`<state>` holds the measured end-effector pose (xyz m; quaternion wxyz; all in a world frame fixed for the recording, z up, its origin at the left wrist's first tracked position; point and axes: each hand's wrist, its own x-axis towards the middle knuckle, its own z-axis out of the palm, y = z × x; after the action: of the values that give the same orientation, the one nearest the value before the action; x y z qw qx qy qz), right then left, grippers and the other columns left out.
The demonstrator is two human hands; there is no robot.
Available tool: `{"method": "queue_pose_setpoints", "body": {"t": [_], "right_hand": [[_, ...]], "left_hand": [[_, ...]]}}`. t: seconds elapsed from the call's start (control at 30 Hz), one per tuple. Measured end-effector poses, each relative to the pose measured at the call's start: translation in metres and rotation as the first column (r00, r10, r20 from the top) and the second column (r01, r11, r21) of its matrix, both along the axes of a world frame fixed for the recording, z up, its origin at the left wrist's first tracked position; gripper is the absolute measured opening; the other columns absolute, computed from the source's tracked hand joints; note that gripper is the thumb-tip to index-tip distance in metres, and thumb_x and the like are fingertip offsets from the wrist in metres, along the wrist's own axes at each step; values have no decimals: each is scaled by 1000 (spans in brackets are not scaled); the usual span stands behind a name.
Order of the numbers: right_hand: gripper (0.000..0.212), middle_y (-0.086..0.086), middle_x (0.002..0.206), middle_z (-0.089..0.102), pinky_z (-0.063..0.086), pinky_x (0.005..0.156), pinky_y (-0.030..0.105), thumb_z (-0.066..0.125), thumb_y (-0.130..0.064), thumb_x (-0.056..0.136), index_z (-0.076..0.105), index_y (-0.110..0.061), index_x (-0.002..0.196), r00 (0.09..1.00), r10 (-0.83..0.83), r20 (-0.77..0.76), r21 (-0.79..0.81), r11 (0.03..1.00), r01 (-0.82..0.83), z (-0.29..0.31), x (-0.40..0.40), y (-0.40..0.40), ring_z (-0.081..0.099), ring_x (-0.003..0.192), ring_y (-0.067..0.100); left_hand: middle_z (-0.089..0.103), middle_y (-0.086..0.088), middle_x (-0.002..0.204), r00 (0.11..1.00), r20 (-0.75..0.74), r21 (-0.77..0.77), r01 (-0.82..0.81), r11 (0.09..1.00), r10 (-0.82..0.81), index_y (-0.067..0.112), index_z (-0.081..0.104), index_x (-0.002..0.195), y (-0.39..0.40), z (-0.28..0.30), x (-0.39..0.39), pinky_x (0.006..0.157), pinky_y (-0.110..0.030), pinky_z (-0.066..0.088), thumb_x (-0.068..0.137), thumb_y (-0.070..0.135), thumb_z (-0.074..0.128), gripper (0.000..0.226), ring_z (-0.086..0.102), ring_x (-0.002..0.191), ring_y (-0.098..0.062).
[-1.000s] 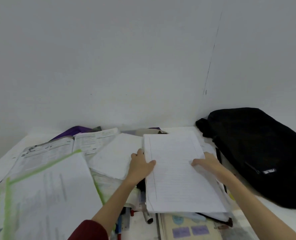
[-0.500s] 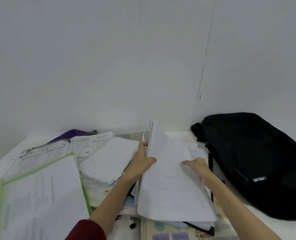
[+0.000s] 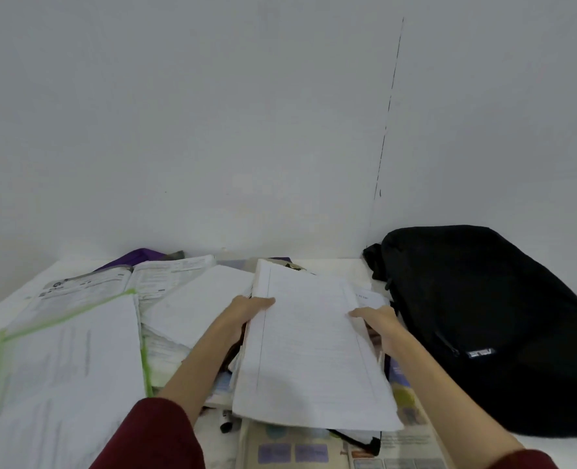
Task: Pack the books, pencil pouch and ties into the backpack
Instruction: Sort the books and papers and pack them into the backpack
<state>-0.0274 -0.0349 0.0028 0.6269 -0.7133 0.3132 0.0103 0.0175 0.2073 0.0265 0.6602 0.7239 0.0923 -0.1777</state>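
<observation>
Beside one black backpack (image 3: 490, 319), our left hand (image 3: 246, 309) and right hand (image 3: 378, 323) grip one lined notebook (image 3: 310, 353), fingers curled round its edges; the backpack's label is unreadable.

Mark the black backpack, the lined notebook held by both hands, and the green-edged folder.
black backpack (image 3: 483, 319): head view, middle of its fabric.
lined notebook (image 3: 310, 350): head view, centre of the top page.
green-edged folder (image 3: 63, 374): head view, middle of its clear cover.

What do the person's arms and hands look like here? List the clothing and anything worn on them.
Both arms wear dark red sleeves: the left sleeve is pushed up so the forearm is bare, and the right sleeve shows only at the picture's bottom edge. The left hand and right hand are bare, with no gloves, and no rings, watch or bracelets visible.
</observation>
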Motion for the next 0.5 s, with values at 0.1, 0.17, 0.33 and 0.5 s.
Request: {"method": "queue_pose_setpoints", "body": {"t": [0.1, 0.17, 0.33, 0.5], "right_hand": [[37, 13, 87, 58, 39, 50, 26, 69, -13, 83, 48, 3, 109, 997, 66, -28, 47, 997, -65, -1, -2, -2, 53, 69, 22], [47, 18, 103, 62, 45, 55, 27, 70, -17, 81, 51, 5, 118, 997, 77, -8, 88, 993, -76, -5, -3, 1, 59, 80, 27], [65, 10, 114, 63, 52, 82, 42, 76, -39, 75, 50, -8, 126, 975, 49, 215, 323, 939, -118, 14, -4, 1, 61, 102, 27], [74, 7, 118, 67, 46, 99, 44, 83, -43, 64, 58, -9, 125, 756, 84, 649, 256, 912, -322, 91, -3, -4, 63, 110, 23]], "left_hand": [[62, -17, 118, 992, 65, 29, 105, 994, -107, 1, 52, 124, -11, 5, -4, 81, -34, 51, 84, 8, 68, 43, 61, 98, -28], [59, -10, 120, 970, 163, 56, 173, 983, -180, 8, 48, 128, -18, 8, -7, 86, -33, 48, 89, 6, 61, 41, 58, 103, -24], [57, -2, 130, 898, 411, -74, 207, 976, -160, 19, 45, 135, -20, 41, -12, 103, -44, 42, 86, 19, 66, 53, 55, 118, -22], [70, 0, 105, 743, 669, -176, 185, 967, -21, 20, 61, 108, -20, 107, -15, 85, -35, 54, 78, 19, 71, 32, 67, 99, -18]]}}
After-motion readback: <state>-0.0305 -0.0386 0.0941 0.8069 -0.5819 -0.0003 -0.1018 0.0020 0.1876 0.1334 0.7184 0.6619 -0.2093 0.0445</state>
